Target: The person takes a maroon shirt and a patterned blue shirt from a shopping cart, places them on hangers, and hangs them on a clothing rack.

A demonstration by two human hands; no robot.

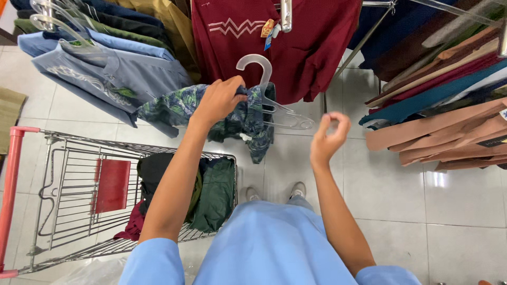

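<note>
Left hand (pixel 221 97) grips patterned cloth shirt (pixel 232 119) on clear plastic hanger (pixel 269 95); right hand (pixel 328 138) empty, curled.

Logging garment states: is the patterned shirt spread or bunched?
Bunched: the blue-green patterned shirt hangs crumpled on a clear hanger, gripped by the left hand.

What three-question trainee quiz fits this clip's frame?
1. True or false: the left hand grips a patterned shirt on a clear hanger.
2. What does the right hand hold?
3. The trolley stands on which side of the person: A left, B right?

Key: 1 true. 2 nothing; its fingers curl in the air. 3 A.
</note>
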